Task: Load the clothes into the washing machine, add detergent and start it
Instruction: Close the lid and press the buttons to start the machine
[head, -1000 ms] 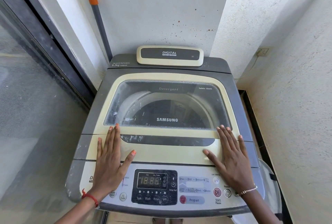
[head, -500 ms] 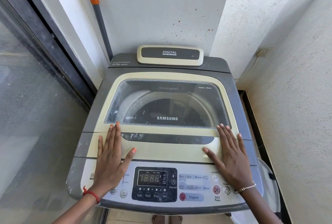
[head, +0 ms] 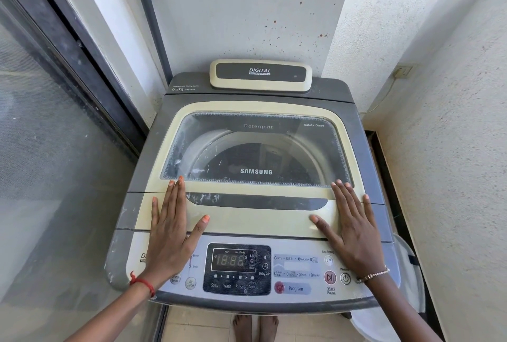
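The one washing machine (head: 365, 149) stands in a wall corner with its one lid (head: 255, 218) down. Two hands, the left hand (head: 172, 232) and the right hand (head: 348, 229), lie flat on the lid with straight fingers, grasping nothing. Closing looks done. Next, a fingertip must press the one start button (head: 330, 277) beside the right wrist.
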The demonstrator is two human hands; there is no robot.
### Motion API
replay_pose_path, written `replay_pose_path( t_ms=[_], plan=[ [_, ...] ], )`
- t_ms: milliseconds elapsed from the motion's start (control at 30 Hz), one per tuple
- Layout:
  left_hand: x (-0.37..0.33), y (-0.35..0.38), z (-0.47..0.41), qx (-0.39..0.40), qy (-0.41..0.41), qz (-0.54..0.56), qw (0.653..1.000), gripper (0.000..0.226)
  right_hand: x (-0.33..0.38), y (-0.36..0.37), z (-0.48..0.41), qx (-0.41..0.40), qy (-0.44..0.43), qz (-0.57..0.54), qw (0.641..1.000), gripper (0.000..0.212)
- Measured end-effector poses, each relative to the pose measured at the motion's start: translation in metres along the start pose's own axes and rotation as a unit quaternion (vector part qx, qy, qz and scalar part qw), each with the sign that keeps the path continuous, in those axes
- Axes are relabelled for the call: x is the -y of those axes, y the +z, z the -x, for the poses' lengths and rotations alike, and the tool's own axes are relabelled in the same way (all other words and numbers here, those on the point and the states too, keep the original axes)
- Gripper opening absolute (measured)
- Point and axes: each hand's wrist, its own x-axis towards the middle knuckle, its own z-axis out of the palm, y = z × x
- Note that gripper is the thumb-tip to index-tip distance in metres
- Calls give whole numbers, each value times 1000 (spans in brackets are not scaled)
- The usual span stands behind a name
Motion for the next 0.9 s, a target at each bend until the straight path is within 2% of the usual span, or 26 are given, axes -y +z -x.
replay_pose_path(
  t_ms=[900],
  plan=[
    [-1,-1,1,-7,0,-1,1000,86,0,1,1,2,2,10,1000,86]
  ],
)
